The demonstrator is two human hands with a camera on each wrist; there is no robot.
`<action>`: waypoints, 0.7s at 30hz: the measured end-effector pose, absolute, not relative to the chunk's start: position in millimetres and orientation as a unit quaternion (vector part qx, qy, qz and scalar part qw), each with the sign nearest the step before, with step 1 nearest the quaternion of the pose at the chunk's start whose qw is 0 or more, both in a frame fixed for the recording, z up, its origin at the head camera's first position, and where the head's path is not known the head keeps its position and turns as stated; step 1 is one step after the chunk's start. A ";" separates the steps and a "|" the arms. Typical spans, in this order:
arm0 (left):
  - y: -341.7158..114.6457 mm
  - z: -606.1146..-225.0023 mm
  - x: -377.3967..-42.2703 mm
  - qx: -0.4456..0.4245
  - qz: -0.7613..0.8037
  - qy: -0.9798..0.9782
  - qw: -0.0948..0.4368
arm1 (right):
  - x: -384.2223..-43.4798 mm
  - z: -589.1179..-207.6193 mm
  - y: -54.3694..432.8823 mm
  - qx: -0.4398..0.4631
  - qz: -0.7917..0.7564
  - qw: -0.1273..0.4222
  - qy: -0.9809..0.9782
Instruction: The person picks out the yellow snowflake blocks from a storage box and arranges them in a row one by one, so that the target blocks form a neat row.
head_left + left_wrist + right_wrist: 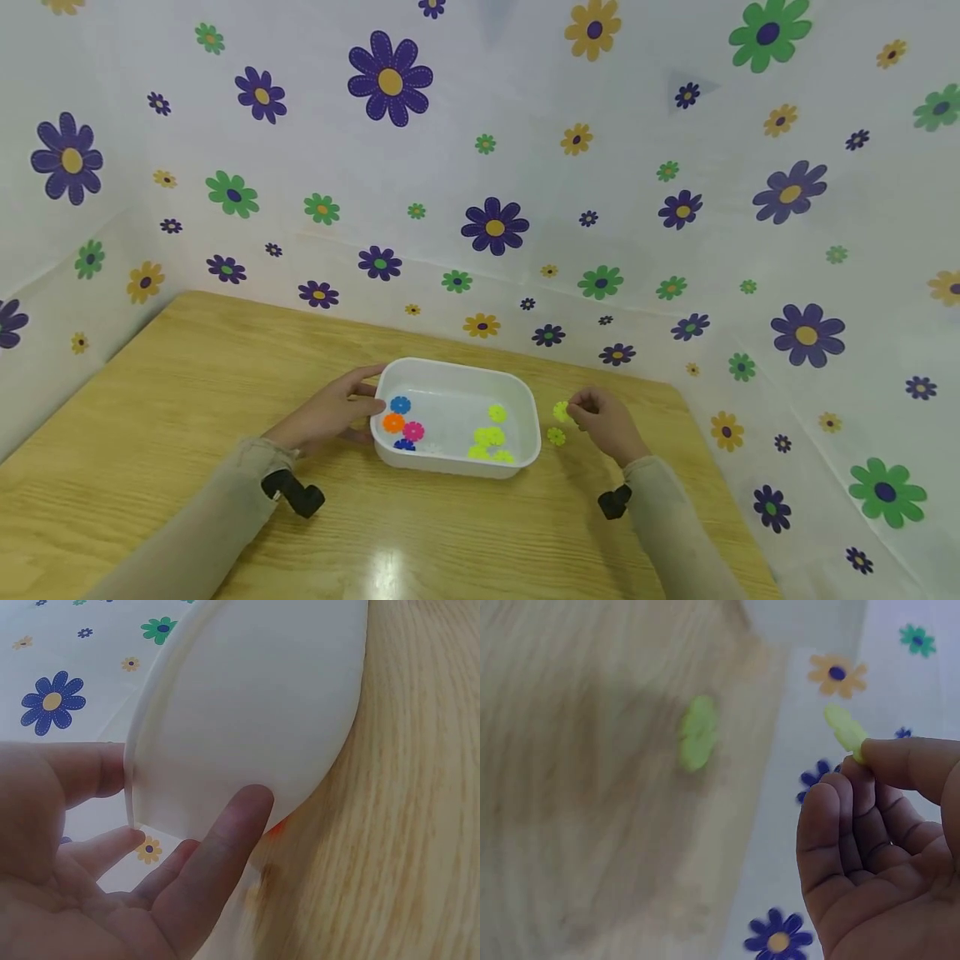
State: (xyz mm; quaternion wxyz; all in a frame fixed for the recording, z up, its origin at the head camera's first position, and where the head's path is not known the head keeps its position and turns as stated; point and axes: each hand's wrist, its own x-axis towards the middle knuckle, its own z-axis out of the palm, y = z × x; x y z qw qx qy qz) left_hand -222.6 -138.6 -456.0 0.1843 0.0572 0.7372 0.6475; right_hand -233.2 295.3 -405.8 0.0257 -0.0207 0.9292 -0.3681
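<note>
Containing notched discs (490,436), the white tray (461,464) is gripped at one end by the left hand (337,412), fingers spread; past its other end, a yellow disc (560,409) is pinched by the right hand (606,423)

Yel. disc (698,735) on tbl (547,870) blurred, R wrist cam; tub (255,697) cut off at top, L wrist cam

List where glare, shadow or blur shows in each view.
Head: glare on the table near the bottom edge; left wrist: the tub dim, a shadow beside it; right wrist: the yellow piece on the table blurred, amid soft shadow.
</note>
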 end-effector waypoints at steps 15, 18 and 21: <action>-137.9 -454.5 -222.1 0.052 0.656 0.729 0.187 | -237.1 -438.2 336.3 0.028 -0.359 0.066 0.931; -137.8 -455.1 -222.4 0.053 0.654 0.732 0.185 | -239.4 -444.2 339.0 0.039 -0.362 0.072 0.929; -137.9 -455.7 -222.1 0.052 0.653 0.732 0.185 | -240.7 -449.9 340.5 0.044 -0.364 0.078 0.927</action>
